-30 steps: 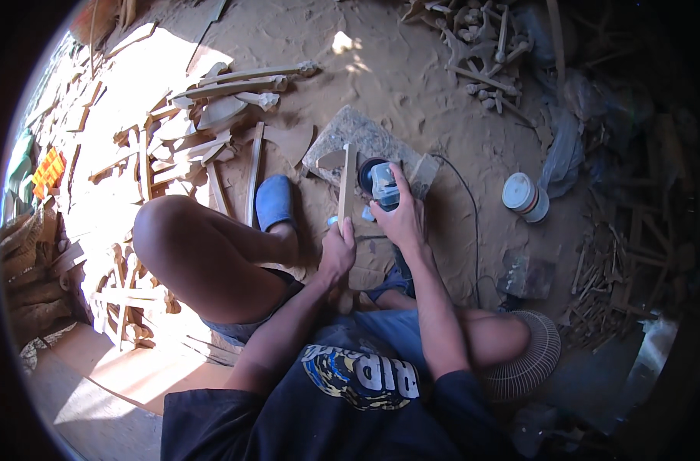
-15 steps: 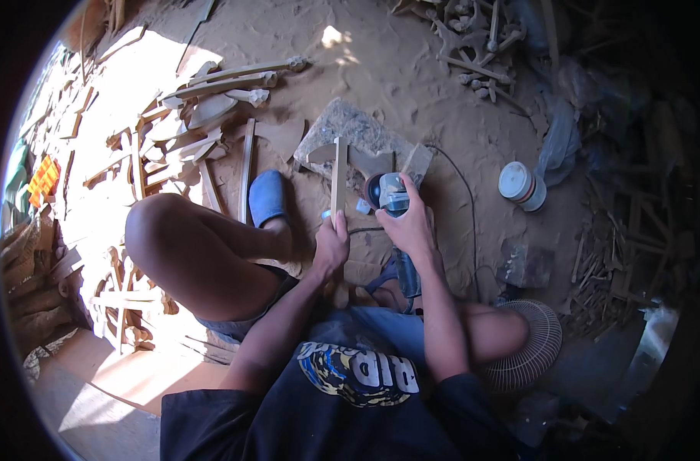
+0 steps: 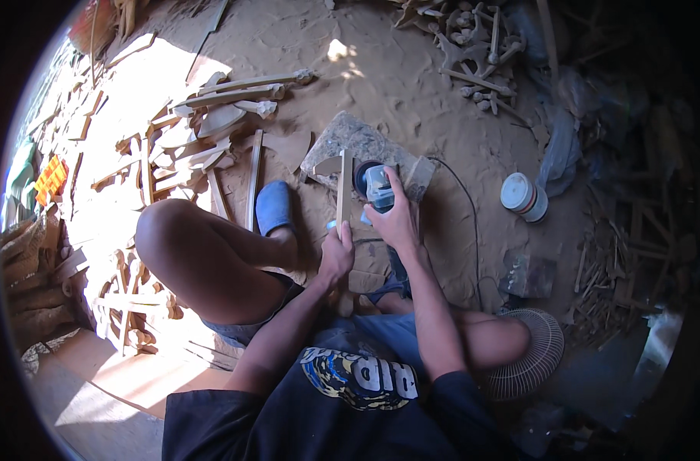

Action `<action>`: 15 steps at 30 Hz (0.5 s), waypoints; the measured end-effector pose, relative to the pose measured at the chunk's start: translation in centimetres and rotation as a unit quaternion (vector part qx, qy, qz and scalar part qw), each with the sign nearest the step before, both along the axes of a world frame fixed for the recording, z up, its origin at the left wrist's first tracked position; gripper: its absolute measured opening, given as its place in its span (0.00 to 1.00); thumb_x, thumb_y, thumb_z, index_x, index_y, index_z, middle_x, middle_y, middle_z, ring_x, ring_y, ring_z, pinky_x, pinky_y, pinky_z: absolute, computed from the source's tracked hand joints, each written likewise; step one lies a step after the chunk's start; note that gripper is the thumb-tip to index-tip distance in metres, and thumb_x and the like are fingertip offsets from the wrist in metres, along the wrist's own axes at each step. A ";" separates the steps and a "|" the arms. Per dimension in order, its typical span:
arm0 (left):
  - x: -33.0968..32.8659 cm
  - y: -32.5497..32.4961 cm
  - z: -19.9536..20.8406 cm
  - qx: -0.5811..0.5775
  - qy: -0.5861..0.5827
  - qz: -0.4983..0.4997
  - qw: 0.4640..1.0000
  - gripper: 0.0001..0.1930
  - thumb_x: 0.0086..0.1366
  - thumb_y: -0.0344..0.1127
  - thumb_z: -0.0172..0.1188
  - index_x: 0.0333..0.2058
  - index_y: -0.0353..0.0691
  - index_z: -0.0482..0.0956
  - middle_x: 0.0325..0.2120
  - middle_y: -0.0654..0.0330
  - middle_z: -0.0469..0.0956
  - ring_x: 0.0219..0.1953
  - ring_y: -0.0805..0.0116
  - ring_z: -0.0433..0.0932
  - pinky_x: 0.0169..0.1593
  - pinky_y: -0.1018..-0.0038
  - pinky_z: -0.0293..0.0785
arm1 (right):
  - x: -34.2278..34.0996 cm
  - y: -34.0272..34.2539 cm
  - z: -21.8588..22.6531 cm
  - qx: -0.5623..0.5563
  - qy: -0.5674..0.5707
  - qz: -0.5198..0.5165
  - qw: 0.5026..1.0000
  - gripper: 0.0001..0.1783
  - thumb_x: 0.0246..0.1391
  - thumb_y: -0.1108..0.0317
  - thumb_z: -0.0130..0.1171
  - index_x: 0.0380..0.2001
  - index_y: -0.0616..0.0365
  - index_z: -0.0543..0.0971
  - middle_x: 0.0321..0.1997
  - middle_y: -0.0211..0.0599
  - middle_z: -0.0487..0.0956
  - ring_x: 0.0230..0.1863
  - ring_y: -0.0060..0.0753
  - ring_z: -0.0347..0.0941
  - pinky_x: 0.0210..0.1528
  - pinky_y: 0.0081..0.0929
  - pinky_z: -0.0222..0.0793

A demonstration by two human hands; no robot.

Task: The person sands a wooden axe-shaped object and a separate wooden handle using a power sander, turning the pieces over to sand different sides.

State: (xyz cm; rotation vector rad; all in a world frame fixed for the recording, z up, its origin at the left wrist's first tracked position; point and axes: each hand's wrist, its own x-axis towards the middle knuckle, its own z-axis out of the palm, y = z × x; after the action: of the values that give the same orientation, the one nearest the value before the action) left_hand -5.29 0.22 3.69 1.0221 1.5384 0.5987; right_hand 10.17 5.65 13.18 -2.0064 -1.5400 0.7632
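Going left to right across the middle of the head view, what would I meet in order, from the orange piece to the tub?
Orange piece, blue slipper, pale bar in the left hand, power tool in the right hand, white tub.

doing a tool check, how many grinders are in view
1: the grinder is in the right hand, just right of the pale strip held in the left hand. Others may be hidden in the dark right side.
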 end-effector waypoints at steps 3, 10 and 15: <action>0.0 0.0 0.2 -0.003 -0.004 0.001 1.000 0.29 0.84 0.55 0.45 0.43 0.28 0.78 0.30 0.34 0.82 0.37 0.35 0.84 0.44 0.49 0.75 | 0.0 0.2 0.0 -0.007 -0.005 0.003 1.000 0.49 0.50 0.64 0.75 0.76 0.49 0.67 0.62 0.63 0.82 0.62 0.67 0.80 0.62 0.51 0.78; 0.0 -0.1 0.4 0.024 -0.002 0.007 1.000 0.28 0.84 0.53 0.45 0.46 0.28 0.78 0.33 0.31 0.82 0.42 0.29 0.84 0.47 0.48 0.76 | 0.0 0.1 -0.1 -0.014 -0.034 0.001 0.999 0.49 0.49 0.63 0.76 0.75 0.47 0.67 0.58 0.62 0.84 0.58 0.68 0.81 0.60 0.52 0.79; 0.1 -0.1 0.9 0.015 0.002 0.004 1.000 0.28 0.84 0.53 0.45 0.46 0.28 0.78 0.33 0.32 0.82 0.42 0.28 0.83 0.47 0.48 0.76 | 0.9 -0.7 -0.4 -0.026 -0.054 -0.021 0.998 0.49 0.49 0.62 0.77 0.75 0.45 0.68 0.57 0.62 0.84 0.57 0.67 0.82 0.59 0.52 0.79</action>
State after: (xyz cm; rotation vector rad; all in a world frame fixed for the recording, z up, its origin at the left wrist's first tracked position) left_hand -5.21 0.15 4.56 1.0422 1.5413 0.6271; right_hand 11.05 4.99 12.78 -2.1425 -1.5457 0.6945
